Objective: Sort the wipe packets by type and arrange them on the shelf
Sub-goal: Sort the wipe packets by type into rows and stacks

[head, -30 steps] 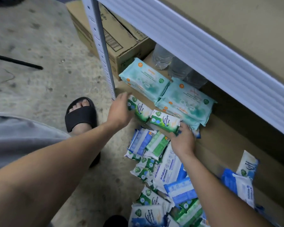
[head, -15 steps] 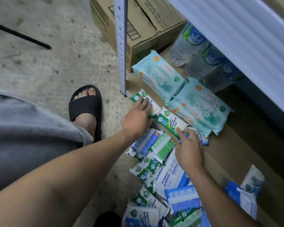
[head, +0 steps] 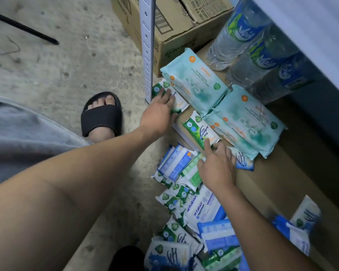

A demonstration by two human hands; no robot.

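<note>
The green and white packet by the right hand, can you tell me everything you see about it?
The green-and-white wipe packet is a small, shiny plastic pouch printed "Pure Antibacterial Wipes". It lies flat and slanted on the brown shelf board, close beside a big teal wipe pack. The right hand touches its near end with a fingertip.

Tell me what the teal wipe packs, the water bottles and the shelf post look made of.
Teal wipe packs: soft plastic film, slight sheen, crimped ends. Water bottles: clear plastic, see-through walls, glossy labels. Shelf post: probably painted metal, pale, punched slots.
</note>
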